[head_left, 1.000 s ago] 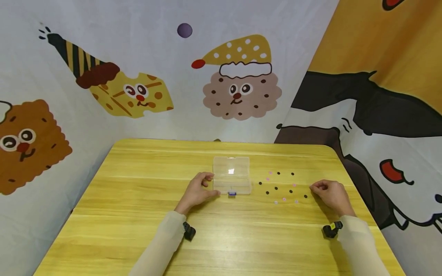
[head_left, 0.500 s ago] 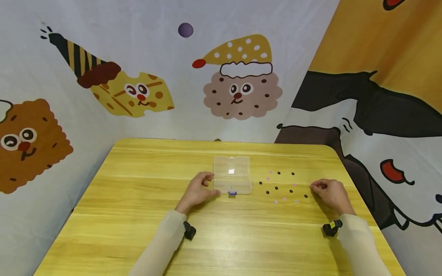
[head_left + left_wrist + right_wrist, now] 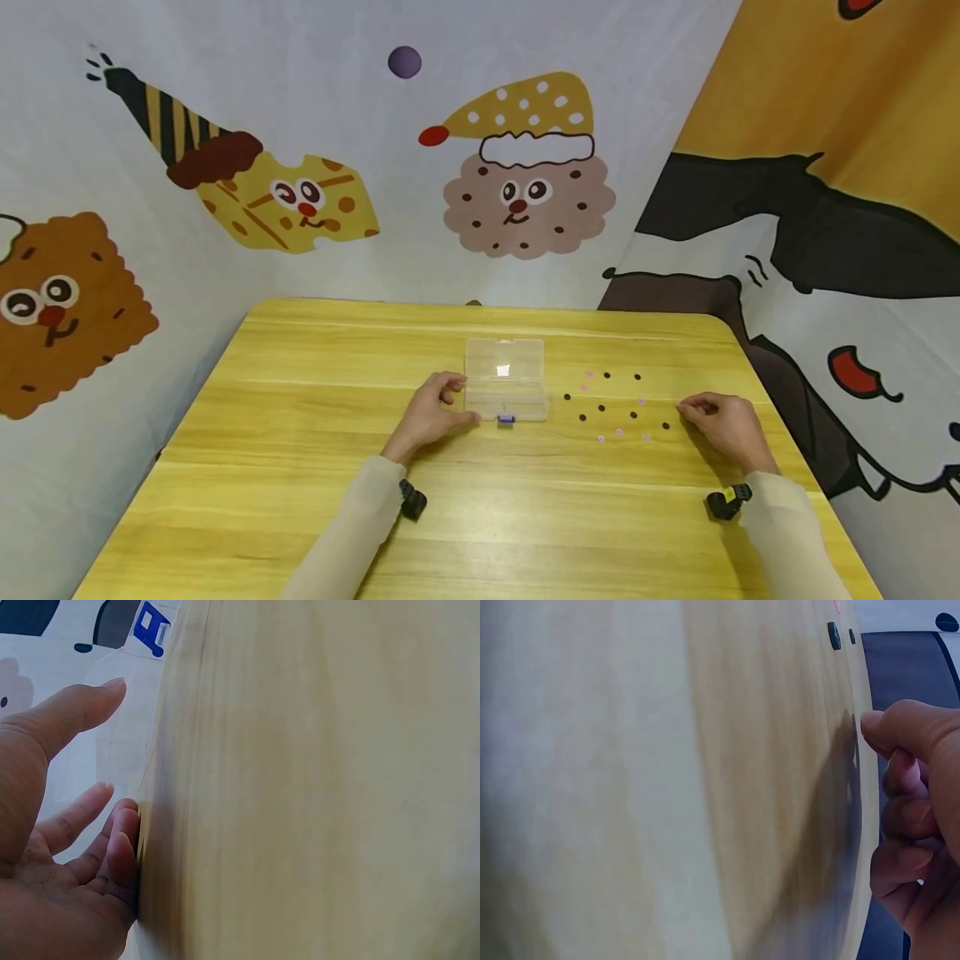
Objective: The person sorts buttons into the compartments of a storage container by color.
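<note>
A cartoon backdrop point(image 3: 337, 50), cut off at the edges, rises beyond the table point(image 3: 300, 367). Mid-table lies the clear box point(image 3: 517, 402), lid open. The left hand point(image 3: 423, 419), loosely spread, is at its left end; the right hand point(image 3: 727, 427) is curled, any held piece hidden. The right camera point(image 3: 724, 504) has an unreadable yellow mark point(image 3: 730, 493). Black and pink discs point(image 3: 601, 408) lie between box and right hand.

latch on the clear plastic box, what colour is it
The small latch on the clear rectangular plastic box is blue, best seen in the left wrist view.
</note>
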The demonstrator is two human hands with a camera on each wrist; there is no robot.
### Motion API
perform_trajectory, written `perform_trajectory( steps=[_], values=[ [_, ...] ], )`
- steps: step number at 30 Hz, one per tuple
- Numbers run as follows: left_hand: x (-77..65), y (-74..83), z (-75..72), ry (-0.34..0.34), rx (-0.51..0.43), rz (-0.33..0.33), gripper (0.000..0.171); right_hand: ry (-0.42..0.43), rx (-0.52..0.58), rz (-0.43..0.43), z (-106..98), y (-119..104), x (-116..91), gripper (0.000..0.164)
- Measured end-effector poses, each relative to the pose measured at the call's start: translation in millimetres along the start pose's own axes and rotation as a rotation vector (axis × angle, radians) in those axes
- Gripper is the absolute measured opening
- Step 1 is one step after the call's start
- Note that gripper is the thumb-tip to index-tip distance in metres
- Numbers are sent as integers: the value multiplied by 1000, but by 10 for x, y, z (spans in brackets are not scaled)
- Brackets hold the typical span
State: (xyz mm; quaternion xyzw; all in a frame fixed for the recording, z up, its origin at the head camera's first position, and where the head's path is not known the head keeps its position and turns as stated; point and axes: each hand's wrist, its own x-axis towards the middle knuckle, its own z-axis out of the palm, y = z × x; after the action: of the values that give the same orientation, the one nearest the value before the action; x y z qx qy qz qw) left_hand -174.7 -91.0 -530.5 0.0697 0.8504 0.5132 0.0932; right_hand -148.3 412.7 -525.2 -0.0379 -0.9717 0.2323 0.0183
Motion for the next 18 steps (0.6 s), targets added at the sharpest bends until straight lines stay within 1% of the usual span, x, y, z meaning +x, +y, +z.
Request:
perform_trajectory(
  steps=[5,11,18],
  values=[
    [9,1,4,1,7,1,70,8,33,9,-18,0,-19,36],
    [24,15,30,-2,1,3,70,35,63,8,-65,-36,-46,35],
    [10,-25,24,8,17,-4,70,75,98,-38,-42,-117,-56,29]
  ],
)
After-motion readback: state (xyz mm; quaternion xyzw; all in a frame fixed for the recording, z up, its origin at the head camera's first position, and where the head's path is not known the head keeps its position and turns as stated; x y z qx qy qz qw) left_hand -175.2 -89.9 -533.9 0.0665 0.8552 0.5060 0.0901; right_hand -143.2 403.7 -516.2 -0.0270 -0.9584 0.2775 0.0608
